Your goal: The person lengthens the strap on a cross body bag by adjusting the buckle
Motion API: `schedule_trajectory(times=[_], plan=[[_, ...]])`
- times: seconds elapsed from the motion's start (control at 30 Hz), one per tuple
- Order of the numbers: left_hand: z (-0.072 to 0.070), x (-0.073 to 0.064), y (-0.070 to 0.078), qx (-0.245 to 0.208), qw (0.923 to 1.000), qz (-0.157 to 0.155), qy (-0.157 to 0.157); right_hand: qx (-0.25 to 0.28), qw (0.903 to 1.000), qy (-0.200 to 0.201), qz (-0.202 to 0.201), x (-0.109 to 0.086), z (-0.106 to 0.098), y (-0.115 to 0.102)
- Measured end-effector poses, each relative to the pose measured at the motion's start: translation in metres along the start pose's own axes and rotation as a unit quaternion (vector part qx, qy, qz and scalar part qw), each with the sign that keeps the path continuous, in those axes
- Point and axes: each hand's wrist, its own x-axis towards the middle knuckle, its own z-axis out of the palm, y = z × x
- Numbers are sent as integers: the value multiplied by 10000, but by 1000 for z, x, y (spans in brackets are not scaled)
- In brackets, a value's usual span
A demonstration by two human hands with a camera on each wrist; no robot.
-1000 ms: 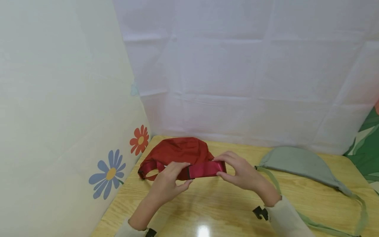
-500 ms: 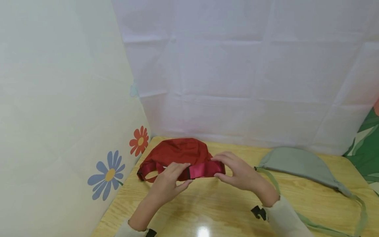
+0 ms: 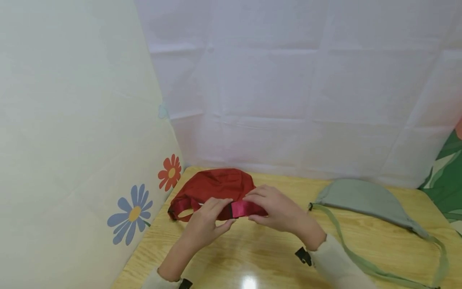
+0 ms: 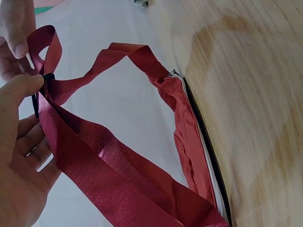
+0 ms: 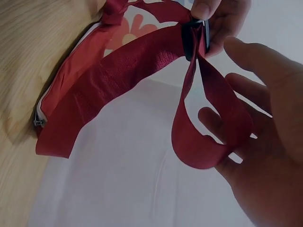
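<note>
A red waist bag [image 3: 220,182] lies on the wooden table, its wide red strap [image 3: 242,209] raised toward me. At the black strap slider [image 5: 188,40], my left hand [image 3: 203,222] pinches with thumb and fingers. My right hand [image 3: 283,210] is around the strap's doubled end, a loop [image 5: 201,146] hanging from the slider. Its fingers curl behind the loop, while its thumb stands apart from them in the right wrist view. The bag's zipper [image 4: 203,142] shows along the edge in the left wrist view.
A grey-green waist bag [image 3: 364,200] lies at the right, its green strap [image 3: 382,273] trailing forward. A black buckle [image 3: 303,256] is beside the right sleeve, and another black piece [image 3: 185,283] is by the left sleeve. White cloth [image 3: 252,88] hangs behind the table.
My right hand has slid left along the red strap, nearer the slider and my left hand. The left hand has stayed in place. The black buckle by the right sleeve has shifted left.
</note>
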Motion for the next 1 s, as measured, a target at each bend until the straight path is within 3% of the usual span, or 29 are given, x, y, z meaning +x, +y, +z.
schedule_trajectory(times=[0.2,0.4,1.0], plan=[[-1,0,1,-47,10000,-12,-12,-319,9991,-236,151,5,5,-2],[-1,1,2,-91,9999,-42,-31,-310,9985,-337,295,7,6,-2],[0,1,3,-217,9998,-24,-36,-533,9972,-457,270,8,11,-1]])
